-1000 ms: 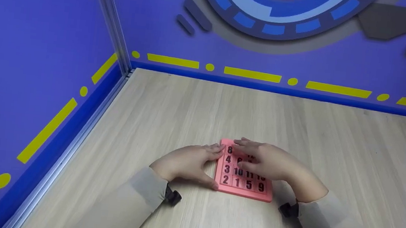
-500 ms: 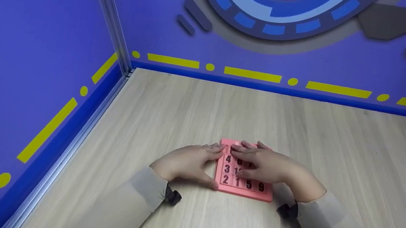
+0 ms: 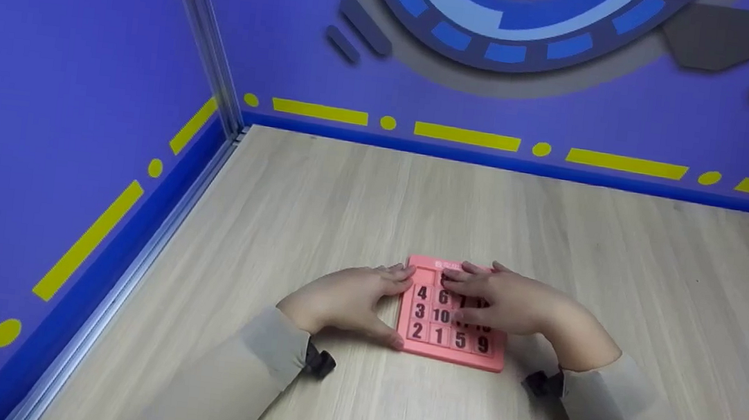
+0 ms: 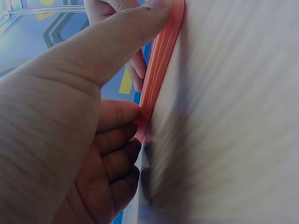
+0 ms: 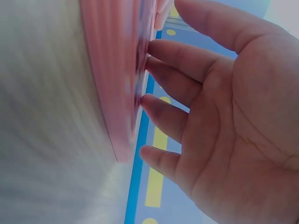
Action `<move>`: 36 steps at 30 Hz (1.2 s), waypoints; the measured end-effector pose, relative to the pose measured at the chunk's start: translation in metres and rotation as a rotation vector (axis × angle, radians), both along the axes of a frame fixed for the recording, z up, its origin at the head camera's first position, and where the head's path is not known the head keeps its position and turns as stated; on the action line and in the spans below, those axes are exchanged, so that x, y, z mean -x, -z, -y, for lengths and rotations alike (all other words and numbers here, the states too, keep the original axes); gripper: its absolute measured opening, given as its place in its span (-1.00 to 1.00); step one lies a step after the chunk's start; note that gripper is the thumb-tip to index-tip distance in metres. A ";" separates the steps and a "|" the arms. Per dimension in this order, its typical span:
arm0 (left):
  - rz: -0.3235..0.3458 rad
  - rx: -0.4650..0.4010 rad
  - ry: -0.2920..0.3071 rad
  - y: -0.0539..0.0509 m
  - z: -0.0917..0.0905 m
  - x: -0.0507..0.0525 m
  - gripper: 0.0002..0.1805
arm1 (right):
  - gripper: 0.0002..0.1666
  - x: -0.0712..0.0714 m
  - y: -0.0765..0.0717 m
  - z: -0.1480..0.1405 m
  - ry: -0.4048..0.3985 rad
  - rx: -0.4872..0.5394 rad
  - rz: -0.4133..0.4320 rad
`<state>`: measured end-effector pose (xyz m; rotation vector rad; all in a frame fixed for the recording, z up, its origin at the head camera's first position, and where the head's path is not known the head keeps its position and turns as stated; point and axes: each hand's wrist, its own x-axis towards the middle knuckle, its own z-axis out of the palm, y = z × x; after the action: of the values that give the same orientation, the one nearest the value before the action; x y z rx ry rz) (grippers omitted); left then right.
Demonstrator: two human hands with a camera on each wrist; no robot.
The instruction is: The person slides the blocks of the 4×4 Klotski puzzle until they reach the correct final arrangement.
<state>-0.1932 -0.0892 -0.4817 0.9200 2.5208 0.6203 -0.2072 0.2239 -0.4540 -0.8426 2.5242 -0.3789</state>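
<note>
A pink sliding number puzzle (image 3: 438, 336) lies flat on the table. Its top-left slot shows no tile; the 8 tile (image 3: 444, 278) is beside that slot, partly under my fingers. Down the left column run 4, 3 and 2. My left hand (image 3: 344, 297) presses along the puzzle's left side, thumb at the near corner and fingertips at the far end; in the left wrist view its thumb (image 4: 117, 35) is nearly straight. Over the upper right tiles spreads my right hand (image 3: 514, 301), hiding several numbers. The right wrist view shows its fingers (image 5: 168, 114) extended, fingertips at the puzzle's face.
The puzzle rests on a wood-grain table (image 3: 347, 200). A blue wall (image 3: 84, 54) with yellow markings borders the left side, and a patterned back wall (image 3: 332, 80) closes the far edge. Metal framing (image 3: 202, 32) stands at their corner.
The 8 tile has shifted one place right along the top row, leaving the top-left slot bare. My right hand has moved slightly right; the left hand has stayed in place.
</note>
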 end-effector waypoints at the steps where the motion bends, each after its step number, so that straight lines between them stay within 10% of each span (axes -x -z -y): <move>1: -0.001 0.000 0.002 0.000 0.000 0.000 0.24 | -0.24 0.000 -0.001 -0.001 0.002 -0.004 0.000; 36: -0.010 0.010 0.007 0.002 0.001 0.001 0.24 | -0.26 -0.016 -0.001 0.020 -0.117 -0.001 -0.035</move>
<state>-0.1940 -0.0901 -0.4833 0.9307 2.5261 0.6014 -0.1908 0.2037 -0.4531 -0.9988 2.4923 -0.3277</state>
